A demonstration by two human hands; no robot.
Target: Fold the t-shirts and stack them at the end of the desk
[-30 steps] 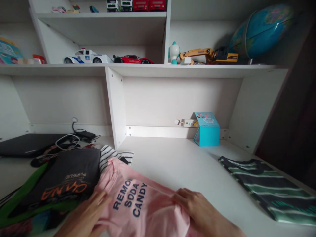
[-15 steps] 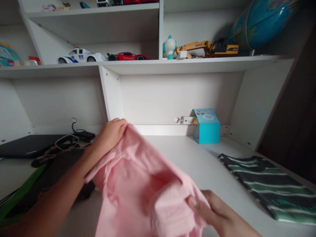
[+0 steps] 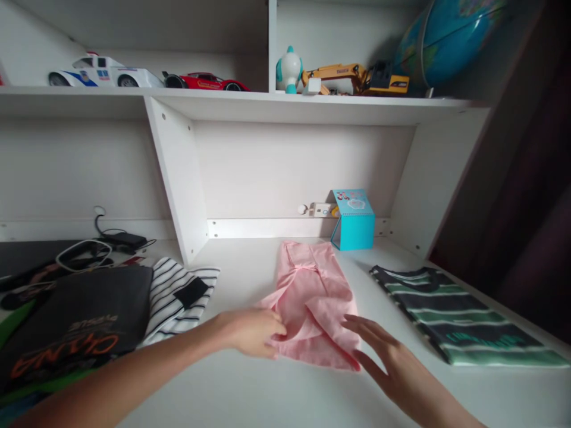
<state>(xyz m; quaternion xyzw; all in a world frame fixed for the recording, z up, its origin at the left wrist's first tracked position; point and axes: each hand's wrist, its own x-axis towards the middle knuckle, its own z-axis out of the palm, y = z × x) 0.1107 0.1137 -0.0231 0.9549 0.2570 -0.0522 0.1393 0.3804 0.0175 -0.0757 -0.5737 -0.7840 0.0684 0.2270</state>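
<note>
- Pink shirt (image 3: 312,291): on the surface (image 3: 250,392), between and beyond the 2 grips.
- Left hand (image 3: 256,333): fingers curled at its edge; cannot tell whether pinching.
- Right hand (image 3: 387,355): fingers spread at its opposite edge.

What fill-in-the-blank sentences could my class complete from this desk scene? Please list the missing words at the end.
1. The garment between the left hand and the right hand is coloured ____.
2. The green-striped shirt lies to the ____ of that garment.
3. The white toy vehicle stands beside a toy car coloured ____.
4. Near the yellow toy excavator is a large, round, blue ____.

Missing words: pink; right; red; globe.
</note>
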